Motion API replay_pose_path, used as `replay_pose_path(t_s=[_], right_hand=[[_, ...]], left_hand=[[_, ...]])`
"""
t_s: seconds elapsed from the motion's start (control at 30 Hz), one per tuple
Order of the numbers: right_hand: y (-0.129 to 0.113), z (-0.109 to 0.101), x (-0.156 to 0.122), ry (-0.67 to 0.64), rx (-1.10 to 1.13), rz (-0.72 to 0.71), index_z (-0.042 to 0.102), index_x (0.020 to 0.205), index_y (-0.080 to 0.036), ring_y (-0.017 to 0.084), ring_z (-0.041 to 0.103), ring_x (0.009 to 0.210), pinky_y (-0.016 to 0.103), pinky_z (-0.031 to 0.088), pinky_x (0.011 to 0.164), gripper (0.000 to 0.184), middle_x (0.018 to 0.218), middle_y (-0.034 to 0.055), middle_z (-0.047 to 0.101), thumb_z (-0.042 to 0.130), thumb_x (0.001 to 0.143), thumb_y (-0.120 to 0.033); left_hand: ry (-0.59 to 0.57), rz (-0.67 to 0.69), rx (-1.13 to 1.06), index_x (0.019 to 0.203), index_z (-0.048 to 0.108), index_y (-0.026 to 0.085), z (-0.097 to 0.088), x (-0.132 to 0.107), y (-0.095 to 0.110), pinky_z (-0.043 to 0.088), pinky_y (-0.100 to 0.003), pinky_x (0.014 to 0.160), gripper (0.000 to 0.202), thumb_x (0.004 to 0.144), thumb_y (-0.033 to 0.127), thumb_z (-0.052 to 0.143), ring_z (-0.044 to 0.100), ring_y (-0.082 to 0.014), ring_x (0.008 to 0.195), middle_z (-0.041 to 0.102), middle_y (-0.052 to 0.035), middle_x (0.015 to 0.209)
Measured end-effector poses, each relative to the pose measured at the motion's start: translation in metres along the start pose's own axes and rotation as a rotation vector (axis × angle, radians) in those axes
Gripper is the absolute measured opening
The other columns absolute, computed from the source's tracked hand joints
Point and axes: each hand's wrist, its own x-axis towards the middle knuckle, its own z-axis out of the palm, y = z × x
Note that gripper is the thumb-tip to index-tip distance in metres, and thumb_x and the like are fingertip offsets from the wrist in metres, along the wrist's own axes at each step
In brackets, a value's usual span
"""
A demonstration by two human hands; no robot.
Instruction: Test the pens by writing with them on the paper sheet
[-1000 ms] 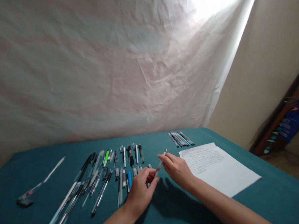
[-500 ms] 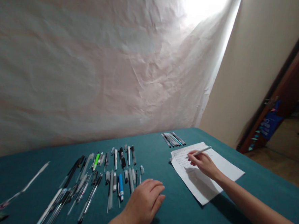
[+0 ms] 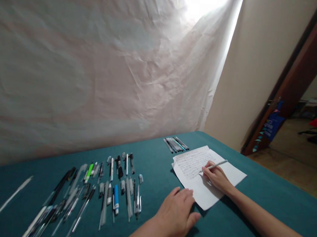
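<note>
My right hand [image 3: 216, 176] is closed round a slim light-coloured pen [image 3: 218, 164], its tip down on a stack of white paper sheets [image 3: 231, 173]. Small handwriting in several lines covers the upper left part of the top sheet. My left hand [image 3: 178, 213] lies palm down at the sheet's near left edge, fingers stretched toward the paper and thumb apart, with nothing held. Whether its fingertips touch the paper I cannot tell.
To the left lie many pens, caps and barrels, among them a green pen [image 3: 89, 172] and a blue pen [image 3: 116, 199]. A row of slim pens or refills [image 3: 176, 144] lies behind the paper. A whitish strip [image 3: 10, 199] is at far left. A pale sheet [image 3: 110, 76] hangs behind the table.
My left hand has moved right from beside the pens to the paper's edge, its fingers now more stretched. My right hand holds the pen lower on the sheet. The view has turned slightly right.
</note>
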Motion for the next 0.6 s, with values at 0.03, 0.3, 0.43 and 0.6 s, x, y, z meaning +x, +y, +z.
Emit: replay_pose_path(t_s=[0.03,0.3,0.43,0.6], right_hand=[[0.000,-0.001,0.000,0.001,-0.013,0.002,0.046,0.060,-0.019,0.011,0.048,0.048,0.023,0.038,0.051,0.021,0.050,-0.0036,0.052,0.046,0.076,-0.033],[0.002,0.000,-0.002,-0.026,-0.025,0.027,0.045,0.062,-0.020,0.011,0.047,0.044,0.022,0.036,0.046,0.019,0.048,-0.0039,0.051,0.045,0.075,-0.033],[0.000,0.000,-0.002,-0.010,-0.035,0.025,0.045,0.061,-0.020,0.011,0.046,0.043,0.023,0.036,0.046,0.019,0.046,-0.0043,0.050,0.045,0.075,-0.033],[0.004,0.000,-0.002,-0.022,-0.024,0.015,0.045,0.062,-0.020,0.011,0.045,0.042,0.023,0.035,0.044,0.019,0.046,-0.0044,0.050,0.046,0.076,-0.033]], left_hand=[[0.003,-0.022,0.001,0.114,0.045,0.022,0.001,0.000,-0.003,0.022,-0.038,0.102,0.040,0.085,0.045,0.028,0.033,-0.0174,0.120,0.041,-0.0045,0.130],[-0.011,-0.031,0.008,0.118,0.042,0.022,0.003,-0.004,-0.014,0.020,-0.039,0.102,0.044,0.085,0.048,0.027,0.030,-0.0182,0.122,0.038,-0.0047,0.133],[-0.002,-0.037,0.021,0.117,0.042,0.022,0.004,-0.005,-0.012,0.021,-0.039,0.102,0.043,0.085,0.046,0.028,0.031,-0.0186,0.122,0.039,-0.0051,0.132],[0.011,-0.038,0.032,0.116,0.044,0.022,0.004,-0.005,-0.011,0.022,-0.040,0.101,0.042,0.084,0.045,0.030,0.033,-0.0191,0.121,0.040,-0.0055,0.131]])
